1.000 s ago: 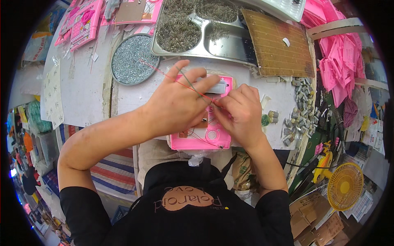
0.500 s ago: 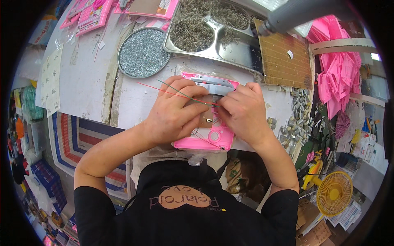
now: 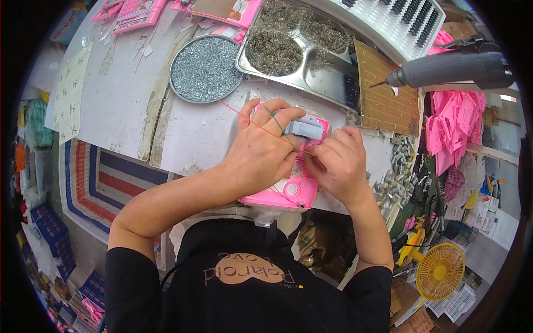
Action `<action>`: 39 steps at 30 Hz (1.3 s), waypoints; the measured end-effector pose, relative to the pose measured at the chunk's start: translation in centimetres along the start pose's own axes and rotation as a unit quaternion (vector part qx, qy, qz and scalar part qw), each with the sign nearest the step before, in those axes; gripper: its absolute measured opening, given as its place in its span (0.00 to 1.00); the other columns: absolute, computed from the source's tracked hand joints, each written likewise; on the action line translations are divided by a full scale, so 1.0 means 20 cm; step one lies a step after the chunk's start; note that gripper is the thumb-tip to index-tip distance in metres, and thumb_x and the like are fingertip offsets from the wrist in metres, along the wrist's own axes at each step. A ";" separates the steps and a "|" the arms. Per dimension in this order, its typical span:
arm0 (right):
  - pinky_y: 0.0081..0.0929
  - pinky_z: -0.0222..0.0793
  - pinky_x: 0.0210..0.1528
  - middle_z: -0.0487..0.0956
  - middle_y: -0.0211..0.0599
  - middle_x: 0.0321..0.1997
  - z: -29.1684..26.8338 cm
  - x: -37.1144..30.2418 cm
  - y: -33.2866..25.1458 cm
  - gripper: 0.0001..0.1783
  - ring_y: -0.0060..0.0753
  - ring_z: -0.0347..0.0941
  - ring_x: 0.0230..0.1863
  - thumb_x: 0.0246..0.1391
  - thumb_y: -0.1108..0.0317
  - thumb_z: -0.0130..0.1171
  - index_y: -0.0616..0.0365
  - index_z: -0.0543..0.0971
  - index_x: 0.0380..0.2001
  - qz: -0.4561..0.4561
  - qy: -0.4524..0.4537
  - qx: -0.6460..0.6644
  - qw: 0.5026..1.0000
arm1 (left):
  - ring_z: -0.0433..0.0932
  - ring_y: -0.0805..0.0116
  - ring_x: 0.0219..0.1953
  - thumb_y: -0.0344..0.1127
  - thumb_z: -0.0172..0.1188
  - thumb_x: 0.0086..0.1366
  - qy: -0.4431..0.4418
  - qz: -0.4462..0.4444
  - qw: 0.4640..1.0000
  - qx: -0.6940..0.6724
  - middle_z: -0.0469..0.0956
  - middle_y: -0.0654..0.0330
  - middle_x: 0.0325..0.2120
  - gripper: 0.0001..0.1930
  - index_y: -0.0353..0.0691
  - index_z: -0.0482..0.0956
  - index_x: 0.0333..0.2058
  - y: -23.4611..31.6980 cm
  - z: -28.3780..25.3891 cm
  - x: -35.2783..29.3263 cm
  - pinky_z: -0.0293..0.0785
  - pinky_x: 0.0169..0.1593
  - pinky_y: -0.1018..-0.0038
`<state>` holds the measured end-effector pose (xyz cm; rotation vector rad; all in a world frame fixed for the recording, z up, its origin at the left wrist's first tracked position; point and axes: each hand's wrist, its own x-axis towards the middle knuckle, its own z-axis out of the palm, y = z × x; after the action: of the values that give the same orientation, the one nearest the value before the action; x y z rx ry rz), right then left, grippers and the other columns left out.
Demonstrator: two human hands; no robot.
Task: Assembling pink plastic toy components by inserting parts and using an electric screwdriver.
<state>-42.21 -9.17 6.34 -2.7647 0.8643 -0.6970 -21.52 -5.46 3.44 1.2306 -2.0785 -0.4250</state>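
Note:
A pink plastic housing (image 3: 272,198) lies on the bench in front of me, with a grey plastic piece (image 3: 306,129) set in its far part. Over its left side arches my left hand (image 3: 265,147), fingers bent, thumb and forefinger closing near the middle; what lies between them is hidden. My right hand (image 3: 340,164) is at the right edge, thumb and forefinger pinching thin wires. A red wire (image 3: 254,122) and a green wire (image 3: 273,115) stretch from there across the back of my left hand. The housing's middle is mostly covered by my fingers.
Beyond the housing stand a round dish of small screws (image 3: 206,69) and a metal tray of springs (image 3: 272,53). A grey electric screwdriver (image 3: 449,69) hangs at far right above a brown board (image 3: 386,91). Small metal parts (image 3: 397,177) lie to the right, near a yellow fan (image 3: 440,271).
The view has shifted, and the screwdriver now shows whole. My left hand has come further over the housing, hiding more of its middle. The wires now drape over the back of that hand.

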 end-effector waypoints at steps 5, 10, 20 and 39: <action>0.38 0.65 0.44 0.75 0.30 0.24 0.02 0.03 -0.01 0.11 0.36 0.71 0.31 0.36 0.68 0.71 0.53 0.77 0.24 -0.002 -0.033 -0.021 0.999 | 0.68 0.52 0.61 0.35 0.69 0.50 0.001 0.015 1.000 0.024 0.73 0.58 0.59 0.08 0.42 0.84 0.29 0.01 -0.02 -0.02 0.54 0.67 0.46; 0.37 0.66 0.45 0.77 0.30 0.23 0.02 0.06 -0.02 0.06 0.34 0.73 0.32 0.41 0.66 0.66 0.54 0.79 0.22 -0.006 -0.063 -0.042 0.997 | 0.70 0.54 0.59 0.37 0.69 0.47 0.014 0.060 0.997 0.053 0.75 0.59 0.58 0.09 0.43 0.85 0.29 -0.01 -0.01 -0.05 0.56 0.67 0.47; 0.35 0.66 0.47 0.79 0.26 0.23 -0.04 0.14 0.00 0.04 0.31 0.74 0.33 0.42 0.66 0.63 0.51 0.83 0.24 -0.092 -0.171 -0.086 0.977 | 0.71 0.55 0.59 0.37 0.69 0.50 0.010 0.046 0.998 0.050 0.74 0.59 0.60 0.10 0.45 0.86 0.34 0.00 -0.02 -0.09 0.56 0.67 0.47; 0.32 0.65 0.38 0.79 0.34 0.24 -0.05 -0.37 -0.13 0.07 0.35 0.71 0.26 0.55 0.70 0.68 0.58 0.87 0.38 0.239 0.043 0.285 0.927 | 0.67 0.57 0.64 0.42 0.70 0.49 -0.070 0.122 0.986 0.093 0.70 0.60 0.65 0.19 0.49 0.83 0.41 -0.02 -0.04 -0.04 0.47 0.71 0.43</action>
<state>-46.83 -2.74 5.17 -1.9278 1.0878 -0.8131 -20.45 -4.95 3.55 1.0563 -2.3994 -0.2130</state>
